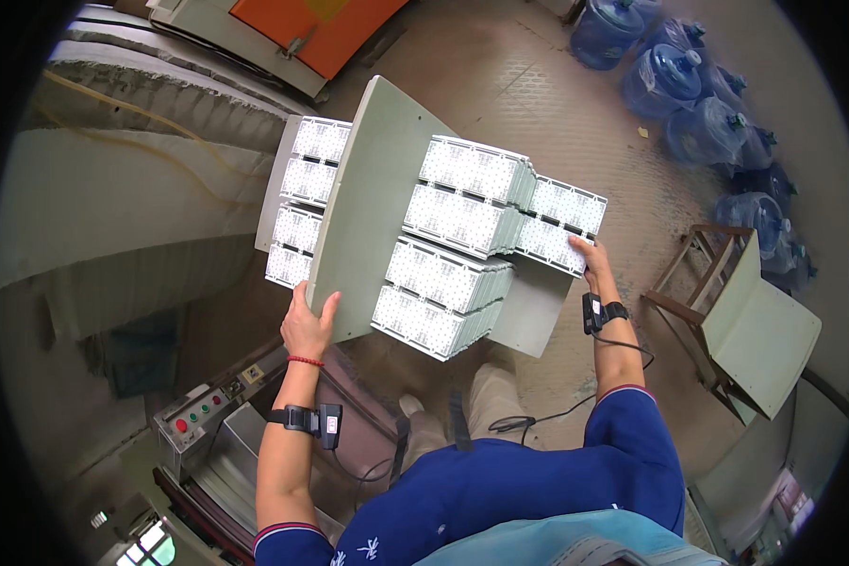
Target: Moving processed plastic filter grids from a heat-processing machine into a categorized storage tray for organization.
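I hold a stack of flat grey trays (373,203) up in front of me, each carrying white ribbed rectangular modules (462,222) with dotted faces. My left hand (308,325) grips the near edge of the top grey tray, thumb on top. My right hand (590,259) holds the right side of the stack, fingers on the edge of a white module (564,224). More white modules (302,203) show on a lower tray at the left. Both wrists wear black strapped devices with cables.
Several blue water jugs (689,85) stand on the floor at the upper right. A wooden chair (740,307) is to my right. A metal machine with coloured buttons (203,420) is at lower left, an orange panel (316,28) at the top.
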Tool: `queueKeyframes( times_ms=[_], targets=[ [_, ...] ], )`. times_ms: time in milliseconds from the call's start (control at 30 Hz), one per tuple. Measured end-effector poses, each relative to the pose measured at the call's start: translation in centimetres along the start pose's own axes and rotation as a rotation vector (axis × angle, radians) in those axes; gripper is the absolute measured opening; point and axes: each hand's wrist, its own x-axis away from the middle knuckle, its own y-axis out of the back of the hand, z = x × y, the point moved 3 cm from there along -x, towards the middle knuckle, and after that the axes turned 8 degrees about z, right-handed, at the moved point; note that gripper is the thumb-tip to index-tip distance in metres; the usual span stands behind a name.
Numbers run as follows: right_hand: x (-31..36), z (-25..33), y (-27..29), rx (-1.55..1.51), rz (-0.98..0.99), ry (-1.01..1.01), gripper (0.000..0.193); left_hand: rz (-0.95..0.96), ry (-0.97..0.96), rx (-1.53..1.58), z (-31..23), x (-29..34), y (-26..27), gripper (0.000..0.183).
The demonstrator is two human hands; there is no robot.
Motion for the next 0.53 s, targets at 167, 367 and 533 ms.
queueKeyframes(
  times_ms=[167,367,533],
  targets=[
    [-1.3,0.0,-1.4,0.068,0.035,-0.033,0.052,-0.013,0.019,0.015,0.4,0.5,0.9,0.055],
    [3.4,0.1,-0.7,0.338,-0.044,0.033,0.051,0.045,-0.03,0.049,-0.1,1.2,0.9,0.052],
    [6.4,1.5,-3.4,0.794,-0.344,0.05,0.053,0.057,-0.021,-0.007,-0.1,0.2,0.6,0.055]
  ],
)
